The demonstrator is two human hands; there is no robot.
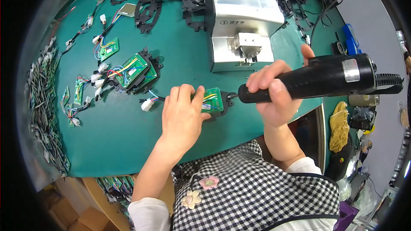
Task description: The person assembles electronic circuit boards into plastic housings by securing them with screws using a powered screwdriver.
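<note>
My right hand (278, 90) is wrapped round a black electric screwdriver (319, 79), held level with its tip pointing left. The tip meets the right end of a black plastic frame (227, 102). On that frame lies a green circuit board (212, 99) with yellow wires. My left hand (183, 111) presses down on the board, fingers bent over its left part, thumb at its lower edge. A cable with a white connector (147, 104) comes out to the left of this hand. Whether a screw sits under the tip is too small to tell.
A silver screw-feeder machine (244, 21) stands beyond my hands. Stacked boards on black frames (135, 72) lie to the left, near loose wired boards (109, 49). Bundled cables (43, 107) line the left edge. Black frames (150, 13) pile up at the back; a yellow glove (339, 126) lies at right.
</note>
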